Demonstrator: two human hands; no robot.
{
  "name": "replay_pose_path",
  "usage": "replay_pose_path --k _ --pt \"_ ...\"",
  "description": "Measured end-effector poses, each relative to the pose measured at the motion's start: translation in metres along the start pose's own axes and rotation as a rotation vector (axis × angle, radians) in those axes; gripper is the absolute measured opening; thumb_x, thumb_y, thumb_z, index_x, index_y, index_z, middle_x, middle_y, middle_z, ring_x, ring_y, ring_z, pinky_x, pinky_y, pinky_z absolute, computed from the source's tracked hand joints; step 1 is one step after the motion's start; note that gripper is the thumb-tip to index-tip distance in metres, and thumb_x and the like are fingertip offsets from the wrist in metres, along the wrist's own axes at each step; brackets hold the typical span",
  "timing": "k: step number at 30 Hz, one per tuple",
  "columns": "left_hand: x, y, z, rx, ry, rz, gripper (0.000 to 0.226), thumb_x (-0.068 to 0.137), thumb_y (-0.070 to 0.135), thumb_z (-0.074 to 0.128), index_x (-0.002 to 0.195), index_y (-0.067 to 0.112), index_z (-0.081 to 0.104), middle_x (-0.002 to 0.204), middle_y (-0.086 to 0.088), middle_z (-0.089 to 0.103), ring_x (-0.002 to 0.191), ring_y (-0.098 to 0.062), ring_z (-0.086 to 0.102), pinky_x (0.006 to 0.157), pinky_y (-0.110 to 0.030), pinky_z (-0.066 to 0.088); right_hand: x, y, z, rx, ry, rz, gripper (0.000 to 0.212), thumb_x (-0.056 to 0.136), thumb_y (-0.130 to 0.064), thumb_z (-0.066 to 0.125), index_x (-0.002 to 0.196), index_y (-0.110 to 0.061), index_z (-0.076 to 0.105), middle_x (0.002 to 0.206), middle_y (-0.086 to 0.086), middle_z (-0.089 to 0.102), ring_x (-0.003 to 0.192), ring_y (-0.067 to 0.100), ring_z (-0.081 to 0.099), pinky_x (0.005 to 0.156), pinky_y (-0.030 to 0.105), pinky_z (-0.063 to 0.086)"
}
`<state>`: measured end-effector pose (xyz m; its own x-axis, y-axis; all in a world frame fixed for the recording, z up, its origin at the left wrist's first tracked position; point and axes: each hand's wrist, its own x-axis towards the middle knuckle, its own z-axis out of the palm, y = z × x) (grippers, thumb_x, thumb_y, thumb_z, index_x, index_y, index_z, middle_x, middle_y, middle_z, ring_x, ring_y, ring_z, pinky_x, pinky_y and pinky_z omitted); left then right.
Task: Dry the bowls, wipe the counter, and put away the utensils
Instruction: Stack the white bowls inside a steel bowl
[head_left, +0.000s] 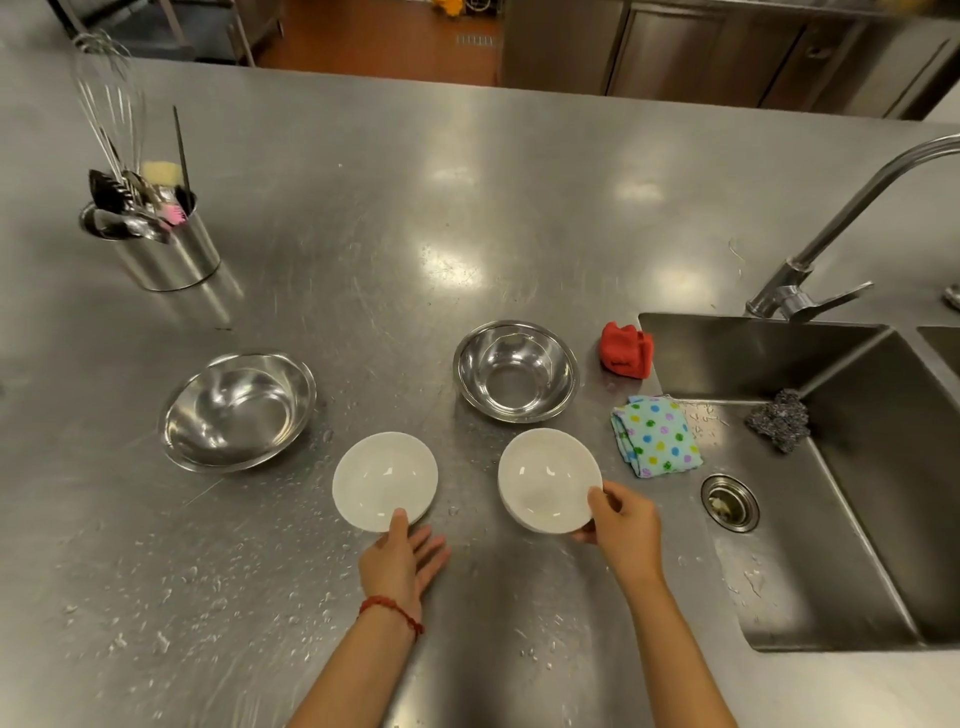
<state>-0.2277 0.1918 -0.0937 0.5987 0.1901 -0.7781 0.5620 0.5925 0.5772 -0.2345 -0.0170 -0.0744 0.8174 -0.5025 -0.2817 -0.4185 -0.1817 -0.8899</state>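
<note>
While hands grip white bowls — unlabelled

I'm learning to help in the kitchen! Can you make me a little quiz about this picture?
1. How many bowls sit on the counter?
2. True or false: the spotted cloth lies inside the sink.
3. Which bowl does the right hand pinch at its rim? A) left steel bowl B) right white bowl C) right steel bowl

Key
1. Four: two steel, two white. The left white bowl is touched by the left hand.
2. False: it lies on the counter, at the sink's edge, near the red cloth.
3. B.
</note>
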Motion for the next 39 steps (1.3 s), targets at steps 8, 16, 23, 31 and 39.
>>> replay_pose_path --k 8,16,23,31,39 --pt "0.000 0.006 -0.005 -0.143 0.090 0.190 0.045 0.092 0.005 0.049 0.134 0.003 0.034 0.122 -0.023 0.050 0.086 -0.033 0.061 0.057 -0.032 0.060 0.001 0.003 0.007 0.022 -0.048 0.041 0.014 0.090 -0.005 0.052 0.094 -0.011 0.064 0.077 0.003 0.065 0.066 0.020 0.065 0.046 0.027 0.058" --pt "0.007 0.017 -0.013 -0.107 0.053 0.250 0.040 0.089 -0.001 0.049 0.128 0.000 0.041 0.106 -0.017 0.057 0.073 -0.024 0.060 0.050 -0.020 0.057 0.017 -0.014 0.009 0.054 -0.036 -0.008 0.016 0.088 -0.003 0.053 0.089 -0.013 0.064 0.070 0.001 0.065 0.045 0.010 0.064 0.042 0.021 0.054" --pt "0.011 0.039 -0.001 -0.046 -0.074 0.218 0.044 0.089 0.002 0.051 0.132 0.001 0.040 0.101 -0.017 0.061 0.080 -0.026 0.063 0.057 -0.023 0.059 0.061 -0.047 0.017 0.073 -0.010 -0.015 0.016 0.088 -0.003 0.052 0.080 -0.004 0.066 0.062 0.006 0.061 0.042 0.013 0.063 0.040 0.022 0.053" --pt "0.020 0.063 0.024 -0.004 -0.163 0.211 0.036 0.088 0.002 0.052 0.124 -0.001 0.047 0.089 -0.020 0.064 0.079 -0.026 0.064 0.055 -0.022 0.059 0.119 -0.076 0.048 0.129 -0.063 0.089 0.014 0.089 -0.001 0.049 0.086 0.008 0.061 0.073 0.021 0.057 0.037 0.017 0.062 0.040 0.024 0.052" --pt "0.025 0.083 0.053 0.038 -0.208 0.226 0.034 0.089 0.002 0.052 0.123 0.000 0.047 0.085 -0.019 0.063 0.077 -0.026 0.064 0.057 -0.023 0.059 0.145 -0.085 0.067 -0.035 -0.119 0.151 0.021 0.088 -0.002 0.050 0.068 -0.006 0.055 0.058 0.008 0.057 0.032 0.012 0.059 0.036 0.021 0.049"
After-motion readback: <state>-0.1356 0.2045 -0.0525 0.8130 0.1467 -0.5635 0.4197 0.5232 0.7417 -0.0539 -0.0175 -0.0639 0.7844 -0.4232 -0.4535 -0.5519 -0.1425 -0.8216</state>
